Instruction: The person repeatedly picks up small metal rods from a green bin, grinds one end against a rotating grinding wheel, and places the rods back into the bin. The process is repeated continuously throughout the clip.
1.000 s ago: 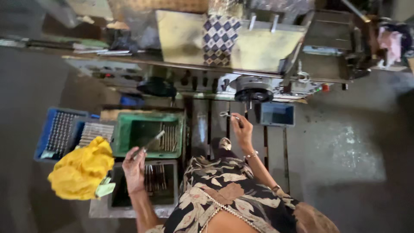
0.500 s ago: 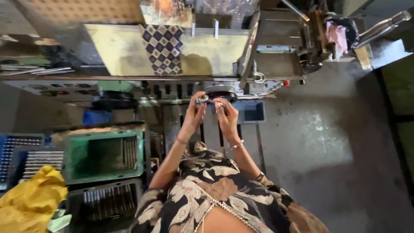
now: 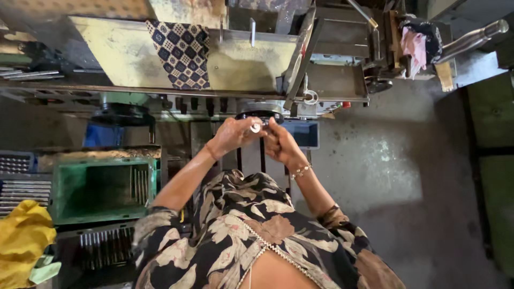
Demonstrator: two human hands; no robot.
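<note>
Below the grey metal machine bed, both hands met over a small shiny round metal piece, partly hidden by fingertips, its full shape unclear. The left hand pinched it from one side; the right hand curled its fingers against the other. A green plastic crate stood well apart leftward; bare concrete floor lay open rightward.

A green crate sits at the left, holding a few metal rods. A yellow cloth lies below it. A checked cloth hangs over the machine.
</note>
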